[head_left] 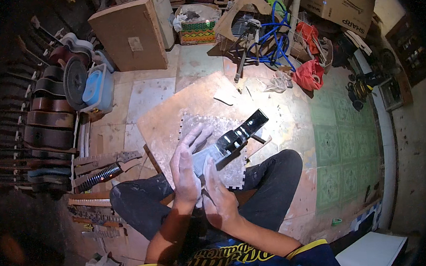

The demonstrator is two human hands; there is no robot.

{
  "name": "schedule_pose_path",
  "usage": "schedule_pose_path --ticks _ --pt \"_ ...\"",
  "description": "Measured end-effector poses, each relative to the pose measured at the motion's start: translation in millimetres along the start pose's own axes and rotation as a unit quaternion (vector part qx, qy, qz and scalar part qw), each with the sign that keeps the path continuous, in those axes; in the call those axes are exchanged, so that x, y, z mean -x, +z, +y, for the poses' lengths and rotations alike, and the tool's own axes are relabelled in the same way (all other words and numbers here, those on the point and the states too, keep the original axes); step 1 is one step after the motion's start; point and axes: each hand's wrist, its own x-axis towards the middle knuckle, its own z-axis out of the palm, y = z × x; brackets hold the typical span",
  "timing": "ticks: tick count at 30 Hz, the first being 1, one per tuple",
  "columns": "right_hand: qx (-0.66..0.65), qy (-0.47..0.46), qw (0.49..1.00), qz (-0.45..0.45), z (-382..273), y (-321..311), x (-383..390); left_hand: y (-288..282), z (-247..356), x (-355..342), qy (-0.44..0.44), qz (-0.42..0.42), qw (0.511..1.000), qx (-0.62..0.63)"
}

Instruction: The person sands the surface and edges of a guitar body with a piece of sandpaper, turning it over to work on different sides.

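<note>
On the board before me lies a long thing, glossy black at its far end and dull grey-blue at its near end; its exact kind I cannot make out. Pale dust coats both my hands. My left hand is beside the grey end, fingers stretched out and thumb raised. Facing it, my right hand has straight fingers that overlap the grey end; whether they touch it I cannot tell. A grey mat with toothed edges lies underneath, on a brown board.
Guitar bodies line the left, with slotted necks nearer me. A blue tub, cardboard box, blue hose and red bag stand or lie farther off. My bent legs flank the board.
</note>
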Motion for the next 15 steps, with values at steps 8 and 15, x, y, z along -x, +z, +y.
schedule_pose_path --ticks 8,15 --pt "0.023 0.015 0.983 0.184 71 -7 -3 -29 -57 -26 0.216 0.098 0.971 -0.038" --pt "-0.008 0.137 0.979 0.152 129 17 66 -43 -85 -57 0.176 0.284 0.906 -0.258"
